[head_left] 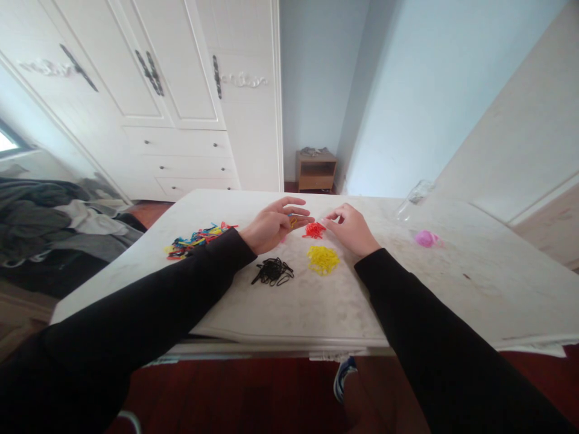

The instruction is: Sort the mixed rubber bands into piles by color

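My left hand [270, 228] is held palm up over the table, its fingers stretched out and its thumb folded in over a few small rubber bands [293, 222], one of them yellow. My right hand [349, 228] is closed in a pinch beside a pile of red rubber bands [315, 231]; what sits between its fingertips is too small to make out. Nearer to me lie a pile of yellow rubber bands [322, 260] and a pile of black rubber bands [274, 272]. Left of my left hand is a mixed-colour heap of rubber bands [194, 242], partly behind my sleeve.
A clear plastic container [414, 202] lies at the table's far right, with a pink bundle [427, 239] in front of it. The white table [316, 313] has its front edge close to me. Clothes [94, 223] are heaped at the left, and a wooden nightstand [316, 172] stands behind.
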`<state>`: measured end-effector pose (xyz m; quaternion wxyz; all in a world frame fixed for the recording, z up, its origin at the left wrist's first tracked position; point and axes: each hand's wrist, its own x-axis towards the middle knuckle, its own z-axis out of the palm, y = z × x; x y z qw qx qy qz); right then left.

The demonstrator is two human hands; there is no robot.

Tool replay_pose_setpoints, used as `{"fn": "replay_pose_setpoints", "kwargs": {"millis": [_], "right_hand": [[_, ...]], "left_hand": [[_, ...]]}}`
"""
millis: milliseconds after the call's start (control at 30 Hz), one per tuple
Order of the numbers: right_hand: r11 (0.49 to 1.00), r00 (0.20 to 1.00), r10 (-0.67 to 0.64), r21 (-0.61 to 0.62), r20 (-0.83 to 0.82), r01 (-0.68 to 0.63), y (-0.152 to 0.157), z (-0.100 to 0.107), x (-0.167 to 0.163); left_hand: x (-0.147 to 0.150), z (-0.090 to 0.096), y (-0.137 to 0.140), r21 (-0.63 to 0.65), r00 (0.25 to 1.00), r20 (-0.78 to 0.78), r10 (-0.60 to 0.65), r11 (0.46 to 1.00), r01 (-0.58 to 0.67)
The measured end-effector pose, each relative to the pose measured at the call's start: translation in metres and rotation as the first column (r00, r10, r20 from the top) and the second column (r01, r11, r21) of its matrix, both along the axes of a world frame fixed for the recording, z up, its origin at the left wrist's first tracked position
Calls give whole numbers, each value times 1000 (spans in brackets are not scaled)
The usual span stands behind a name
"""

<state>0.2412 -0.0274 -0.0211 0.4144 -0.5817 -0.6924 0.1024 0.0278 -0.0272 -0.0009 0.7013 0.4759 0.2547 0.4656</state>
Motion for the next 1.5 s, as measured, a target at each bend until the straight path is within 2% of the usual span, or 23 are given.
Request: {"fn": "replay_pose_setpoints", "kwargs": {"millis": [167,300,433,600,967,1267,1500], "right_hand": [[972,991,96,224,-94,-73,-8,9,-5],[921,967,254,314,-34,-231,-19,16,-11],[889,932,351,280,88,-361,-23,15,-17],[874,906,393,242,157,-421,-23,10,-22],[866,899,403,247,172,-436,-24,11,-25],[856,886,449,227,118,-464,-26,11,-27],[889,921,388,247,46,-387,-27,17,-26]], "left_hand": [[-1,-4,2,10,999,-1,-39,999,39],[-1,-9,4,27,995,11,-96,995,96],[0,-10,1,51,987,-14,-160,986,161],[3,-15,0,136,974,-11,-228,964,227],[4,-24,3,199,965,-61,-254,945,261],[6,-22,-1,163,965,-50,-258,951,262],[3,-11,-8,97,952,9,-305,948,303]]}}
